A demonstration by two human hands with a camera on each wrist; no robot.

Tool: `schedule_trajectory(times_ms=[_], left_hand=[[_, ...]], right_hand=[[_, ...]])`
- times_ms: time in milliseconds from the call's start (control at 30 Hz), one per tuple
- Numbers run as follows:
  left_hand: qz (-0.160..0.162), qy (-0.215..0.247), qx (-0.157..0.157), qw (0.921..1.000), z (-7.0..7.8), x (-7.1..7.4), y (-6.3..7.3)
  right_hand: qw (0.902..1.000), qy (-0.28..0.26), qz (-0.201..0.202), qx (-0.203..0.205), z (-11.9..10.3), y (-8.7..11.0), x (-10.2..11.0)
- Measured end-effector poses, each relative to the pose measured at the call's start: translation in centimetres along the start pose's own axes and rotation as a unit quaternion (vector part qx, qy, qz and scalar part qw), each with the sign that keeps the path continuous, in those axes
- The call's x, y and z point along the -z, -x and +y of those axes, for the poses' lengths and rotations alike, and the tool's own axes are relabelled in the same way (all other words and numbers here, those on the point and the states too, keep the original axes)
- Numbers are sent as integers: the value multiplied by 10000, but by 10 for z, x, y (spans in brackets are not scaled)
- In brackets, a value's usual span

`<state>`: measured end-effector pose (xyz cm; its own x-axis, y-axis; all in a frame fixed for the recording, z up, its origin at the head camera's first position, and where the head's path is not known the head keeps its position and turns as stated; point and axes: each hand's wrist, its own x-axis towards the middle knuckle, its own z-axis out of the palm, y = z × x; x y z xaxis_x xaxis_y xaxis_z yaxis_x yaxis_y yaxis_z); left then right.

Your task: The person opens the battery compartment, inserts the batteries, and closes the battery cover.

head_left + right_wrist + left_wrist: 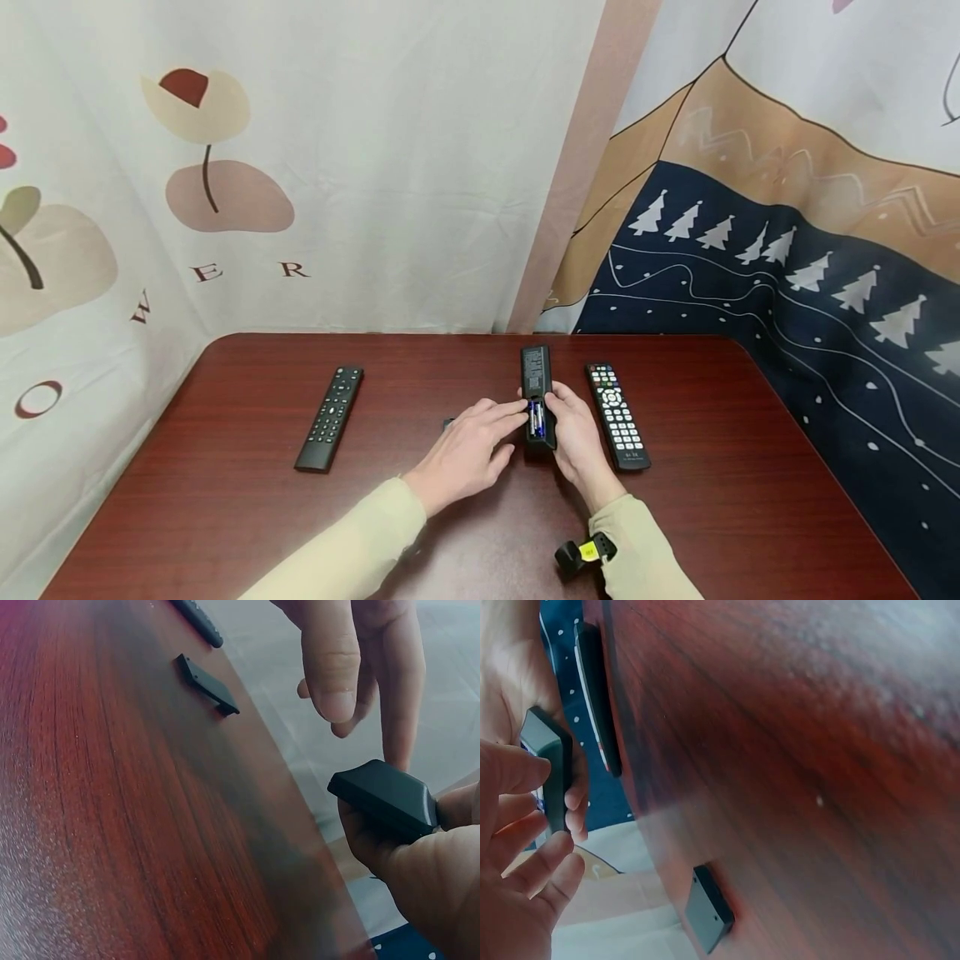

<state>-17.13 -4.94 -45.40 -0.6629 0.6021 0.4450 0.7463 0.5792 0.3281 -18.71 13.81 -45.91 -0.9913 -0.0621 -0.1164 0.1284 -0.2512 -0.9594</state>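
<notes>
My right hand (576, 437) grips a black remote control (536, 375), its back turned up and a label on the far half. The battery compartment at the near half is uncovered, and batteries with blue wrapping (537, 419) show inside. From the left, my left hand (467, 446) reaches in with extended fingers, fingertips right at the compartment's edge. The right wrist view shows one straight left finger at the remote and the left thumb hanging apart from it. A small black battery cover (709, 911) lies on the table, mostly hidden behind the left hand in the head view.
On the brown wooden table (225, 500), a second black remote (330, 419) lies to the left. Another remote (618, 417) with white buttons lies just right of my right hand. Printed curtains (390, 167) hang behind the table's far edge.
</notes>
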Motion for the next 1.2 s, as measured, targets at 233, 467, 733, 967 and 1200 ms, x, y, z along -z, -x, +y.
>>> schedule_trajectory(times_ms=[233,467,733,967,1200], left_hand=[[95,-109,21,9999,-9,2,4],[64,-278,141,9995,-17,7,10],[10,-413,204,9989,-26,12,18],[-120,-585,326,9977,-32,17,24],[-302,-660,540,9959,-38,21,29]], right_hand=[[10000,-77,-1,-44,0,-1,0],[9999,-35,42,-122,0,-1,0],[9999,-2,0,-163,-1,0,0],[9998,61,-56,-199,-3,0,0],[9996,90,-40,-246,-3,0,0]])
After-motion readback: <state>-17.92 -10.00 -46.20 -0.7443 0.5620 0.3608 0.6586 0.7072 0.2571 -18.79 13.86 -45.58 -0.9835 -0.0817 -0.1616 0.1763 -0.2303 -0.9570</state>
